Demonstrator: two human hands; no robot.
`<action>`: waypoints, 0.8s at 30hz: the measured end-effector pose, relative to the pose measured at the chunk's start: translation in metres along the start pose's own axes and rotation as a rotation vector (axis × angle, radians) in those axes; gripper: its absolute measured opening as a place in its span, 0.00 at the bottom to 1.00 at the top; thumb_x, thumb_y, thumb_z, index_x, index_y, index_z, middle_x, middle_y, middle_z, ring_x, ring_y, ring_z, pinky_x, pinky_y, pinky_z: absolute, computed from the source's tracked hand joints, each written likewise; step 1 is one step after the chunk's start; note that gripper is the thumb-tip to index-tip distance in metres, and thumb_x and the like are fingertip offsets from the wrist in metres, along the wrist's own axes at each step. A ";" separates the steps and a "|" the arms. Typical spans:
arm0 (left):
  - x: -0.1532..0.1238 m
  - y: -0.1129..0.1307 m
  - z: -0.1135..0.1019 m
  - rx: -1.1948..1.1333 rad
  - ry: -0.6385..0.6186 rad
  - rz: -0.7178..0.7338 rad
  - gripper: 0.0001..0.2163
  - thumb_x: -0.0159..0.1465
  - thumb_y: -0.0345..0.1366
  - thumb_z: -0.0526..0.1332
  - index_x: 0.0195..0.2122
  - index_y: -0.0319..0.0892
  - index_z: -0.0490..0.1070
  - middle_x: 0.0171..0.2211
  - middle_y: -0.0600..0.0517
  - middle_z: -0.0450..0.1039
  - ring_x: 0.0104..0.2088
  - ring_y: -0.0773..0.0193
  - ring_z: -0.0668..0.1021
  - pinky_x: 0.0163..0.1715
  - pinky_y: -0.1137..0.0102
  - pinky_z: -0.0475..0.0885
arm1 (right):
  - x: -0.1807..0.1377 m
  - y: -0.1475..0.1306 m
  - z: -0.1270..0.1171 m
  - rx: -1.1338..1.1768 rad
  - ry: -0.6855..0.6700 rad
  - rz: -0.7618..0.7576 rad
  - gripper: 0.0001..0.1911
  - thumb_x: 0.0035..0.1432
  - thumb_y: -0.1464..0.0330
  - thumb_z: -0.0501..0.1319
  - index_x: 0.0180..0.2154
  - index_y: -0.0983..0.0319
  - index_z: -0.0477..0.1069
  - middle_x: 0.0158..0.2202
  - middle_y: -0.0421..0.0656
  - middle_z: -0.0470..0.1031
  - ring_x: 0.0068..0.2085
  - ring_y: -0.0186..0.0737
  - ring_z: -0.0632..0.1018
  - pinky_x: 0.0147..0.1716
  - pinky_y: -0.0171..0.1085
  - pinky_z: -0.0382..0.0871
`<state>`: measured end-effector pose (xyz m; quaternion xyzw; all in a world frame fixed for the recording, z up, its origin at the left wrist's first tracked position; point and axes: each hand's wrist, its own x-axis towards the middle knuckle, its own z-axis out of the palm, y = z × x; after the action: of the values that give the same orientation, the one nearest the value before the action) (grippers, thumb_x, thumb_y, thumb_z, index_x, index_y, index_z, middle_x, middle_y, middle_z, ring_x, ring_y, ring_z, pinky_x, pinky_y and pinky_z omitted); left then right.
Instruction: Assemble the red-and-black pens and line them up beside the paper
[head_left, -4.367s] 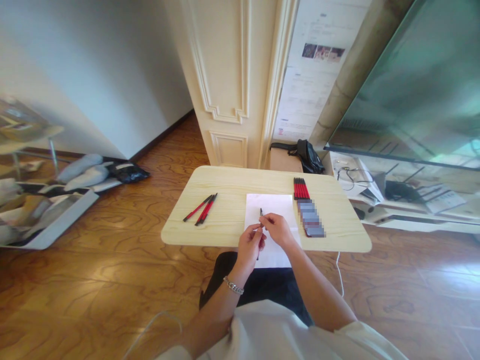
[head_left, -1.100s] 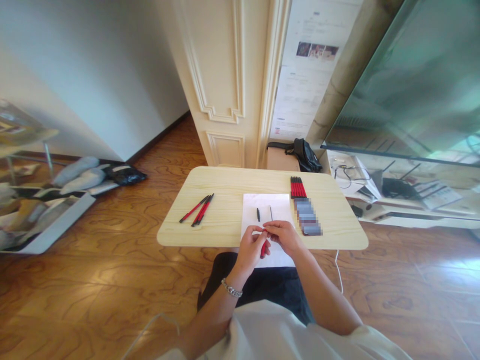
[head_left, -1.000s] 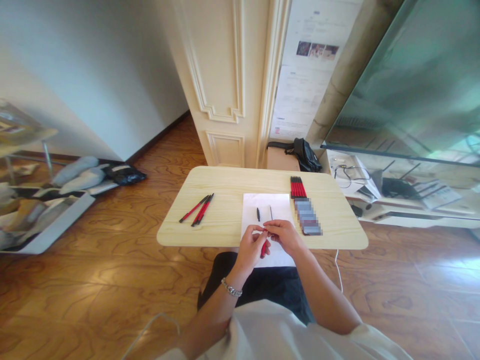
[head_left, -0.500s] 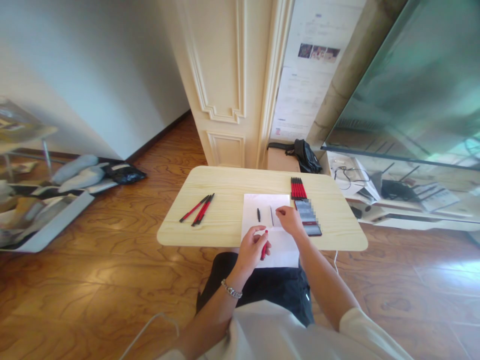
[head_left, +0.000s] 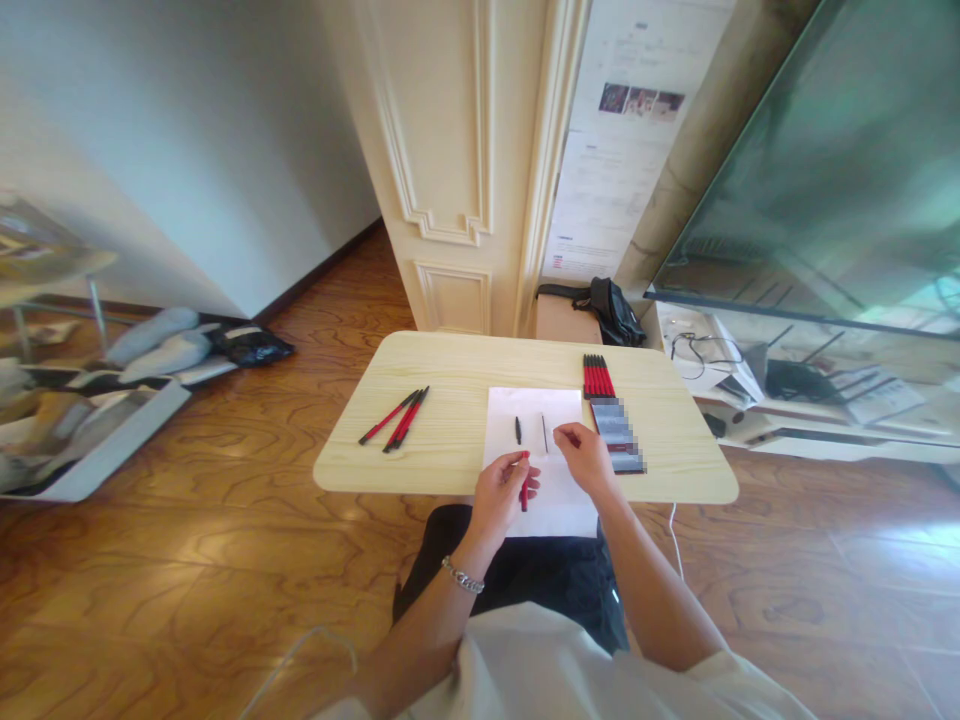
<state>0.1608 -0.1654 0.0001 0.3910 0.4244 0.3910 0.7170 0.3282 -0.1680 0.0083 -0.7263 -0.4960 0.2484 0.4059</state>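
Note:
My left hand (head_left: 504,492) is closed on a red pen barrel (head_left: 524,497), held above the lower part of a white sheet of paper (head_left: 559,510). To its right, my right hand (head_left: 583,455) hovers over the paper's right side with thumb and fingers pinched together; whatever is between them is too small to make out. Between the hands and the far edge, a black pen tip section (head_left: 517,430) and a thin dark refill (head_left: 545,434) lie apart on the sheet.
Several red and black pens (head_left: 598,377) stand in a row at the table's back right, above a phone (head_left: 619,437). A few more pens (head_left: 406,420) lie loose at the left of the light wooden table (head_left: 442,365). A cable (head_left: 677,540) hangs at the right edge.
The red barrel in my left hand has turned more upright, and that hand has shifted slightly left. My right hand has moved a little to the right and down, still pinched.

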 end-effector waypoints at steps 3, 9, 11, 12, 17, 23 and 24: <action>0.004 -0.003 0.003 -0.024 0.020 0.019 0.21 0.54 0.48 0.66 0.41 0.37 0.70 0.32 0.44 0.78 0.31 0.60 0.80 0.30 0.67 0.75 | -0.028 -0.008 0.004 0.143 -0.136 -0.042 0.10 0.54 0.61 0.59 0.35 0.60 0.74 0.30 0.42 0.77 0.32 0.39 0.75 0.33 0.36 0.67; 0.008 -0.008 0.010 0.010 0.033 0.090 0.18 0.55 0.46 0.66 0.38 0.37 0.70 0.28 0.47 0.78 0.28 0.62 0.80 0.31 0.68 0.75 | -0.053 -0.013 0.017 0.212 -0.142 -0.015 0.07 0.53 0.63 0.60 0.34 0.59 0.72 0.28 0.42 0.76 0.29 0.38 0.75 0.29 0.36 0.66; 0.007 -0.008 0.011 0.014 0.024 0.094 0.18 0.55 0.46 0.66 0.39 0.37 0.71 0.30 0.46 0.78 0.31 0.61 0.80 0.35 0.67 0.75 | -0.048 -0.011 0.015 0.214 -0.133 -0.009 0.09 0.54 0.63 0.60 0.35 0.60 0.72 0.29 0.42 0.77 0.29 0.38 0.76 0.29 0.36 0.67; 0.007 -0.008 0.011 0.011 0.018 0.091 0.18 0.55 0.45 0.66 0.39 0.38 0.71 0.32 0.45 0.78 0.34 0.60 0.80 0.37 0.66 0.75 | -0.043 -0.009 0.012 0.205 -0.123 -0.001 0.10 0.54 0.62 0.59 0.36 0.60 0.72 0.29 0.43 0.77 0.29 0.38 0.76 0.30 0.36 0.67; 0.006 -0.006 0.009 0.016 0.046 0.060 0.18 0.53 0.45 0.68 0.40 0.39 0.72 0.38 0.43 0.77 0.38 0.59 0.80 0.37 0.66 0.76 | -0.001 0.005 -0.009 -0.092 0.011 0.088 0.12 0.55 0.62 0.60 0.39 0.59 0.74 0.32 0.43 0.79 0.34 0.41 0.78 0.35 0.36 0.66; 0.004 -0.005 0.002 0.044 0.071 0.058 0.18 0.52 0.45 0.68 0.38 0.39 0.73 0.35 0.46 0.77 0.33 0.62 0.80 0.33 0.68 0.76 | 0.031 0.018 -0.009 -0.409 -0.004 0.132 0.13 0.57 0.63 0.58 0.42 0.60 0.75 0.37 0.46 0.80 0.40 0.43 0.78 0.37 0.36 0.63; 0.004 -0.005 0.000 0.057 0.075 0.065 0.17 0.52 0.45 0.68 0.38 0.39 0.73 0.34 0.46 0.77 0.32 0.63 0.79 0.32 0.69 0.76 | 0.031 0.020 -0.007 -0.434 -0.003 0.121 0.14 0.58 0.63 0.57 0.42 0.60 0.75 0.37 0.47 0.79 0.40 0.44 0.78 0.37 0.36 0.63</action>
<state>0.1637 -0.1638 -0.0060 0.4099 0.4489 0.4165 0.6760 0.3555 -0.1450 -0.0031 -0.8245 -0.4941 0.1610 0.2238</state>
